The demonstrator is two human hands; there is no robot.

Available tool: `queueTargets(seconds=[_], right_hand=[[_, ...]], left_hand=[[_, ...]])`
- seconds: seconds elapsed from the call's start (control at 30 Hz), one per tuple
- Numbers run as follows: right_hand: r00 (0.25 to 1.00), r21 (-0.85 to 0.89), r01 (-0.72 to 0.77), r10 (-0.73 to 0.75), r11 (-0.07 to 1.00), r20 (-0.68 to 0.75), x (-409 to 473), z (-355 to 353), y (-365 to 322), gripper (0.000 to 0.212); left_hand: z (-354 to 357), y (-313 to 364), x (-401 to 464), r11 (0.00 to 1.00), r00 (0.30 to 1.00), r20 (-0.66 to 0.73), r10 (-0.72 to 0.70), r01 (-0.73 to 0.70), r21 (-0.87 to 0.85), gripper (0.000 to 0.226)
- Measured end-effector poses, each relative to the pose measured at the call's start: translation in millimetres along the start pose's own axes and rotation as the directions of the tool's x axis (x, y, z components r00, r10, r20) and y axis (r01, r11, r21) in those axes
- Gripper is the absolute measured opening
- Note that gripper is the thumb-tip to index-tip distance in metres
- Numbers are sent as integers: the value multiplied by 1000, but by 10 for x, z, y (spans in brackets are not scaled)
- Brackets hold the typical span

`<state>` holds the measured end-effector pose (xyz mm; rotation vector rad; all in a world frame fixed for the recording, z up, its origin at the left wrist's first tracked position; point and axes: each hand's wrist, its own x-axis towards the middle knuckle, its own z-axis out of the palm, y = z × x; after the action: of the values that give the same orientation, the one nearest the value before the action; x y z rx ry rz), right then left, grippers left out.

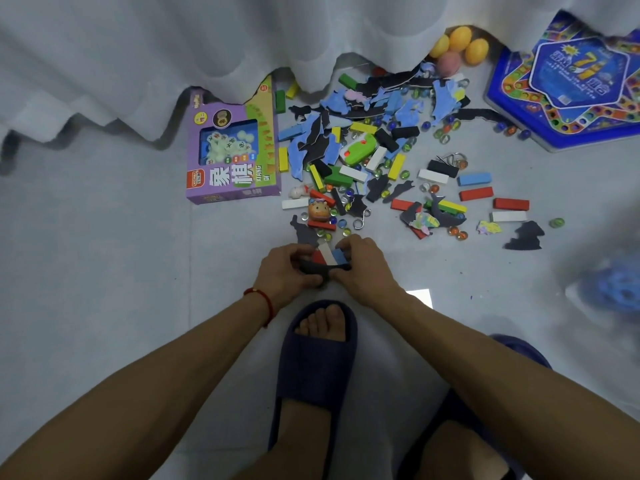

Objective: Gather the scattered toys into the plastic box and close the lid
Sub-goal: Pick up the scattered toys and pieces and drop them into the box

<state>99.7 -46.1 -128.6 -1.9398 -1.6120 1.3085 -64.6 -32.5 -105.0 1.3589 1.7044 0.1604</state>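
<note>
Low in the middle of the view, a small bundle of toys (327, 259) is gripped between the left hand (284, 271) and the right hand (363, 268), just above the grey floor (104, 289). The fingers of both hands are curled closed around it: flat rectangular blocks in red, white and blue are pressed side by side, with a dark, soft-looking foam cut-out wrapped beneath them. The long axes of the held blocks run away from the person and lean slightly to the left. A red cord (265, 301) is worn on the left wrist.

Beyond the hands, the scattered pile (374, 157) is spread across the smooth, tiled floor. It is made up of hard, straight-edged blocks in red, yellow, green, white, black and blue, of thin irregular foam pieces in blue and black, and of glossy glass marbles. The loose blocks point in all directions. A small round figurine (319, 211) is seen at the near edge of the pile.

To the left of the pile a purple cardboard game box (232, 147) with a clear window is laid flat, its long side pointing away from the person. At the far right a blue hexagonal game board (571, 84) is partly covered by a pale, folded curtain (207, 39). Yellow and pink egg shapes (457, 46) are tucked beside the curtain's hem. A dark slipper (311, 368) is worn on the foot below the hands.
</note>
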Motion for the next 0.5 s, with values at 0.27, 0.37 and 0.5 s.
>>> queueTargets(seconds=[0.27,0.37,0.5], right_hand=[[993,95,86,-94,992,74,-159,-262,37,35],[991,161,69,-86,985,102,-294,-560,50,28],[998,384,-45,25,922,56,-658,-1083,16,17]], left_hand=[[2,82,-65,995,987,138,83,-74,-64,39],[7,331,-161,977,971,189,145,-111,-180,32],[64,941,-371,933,931,263,254,-163,-322,30]])
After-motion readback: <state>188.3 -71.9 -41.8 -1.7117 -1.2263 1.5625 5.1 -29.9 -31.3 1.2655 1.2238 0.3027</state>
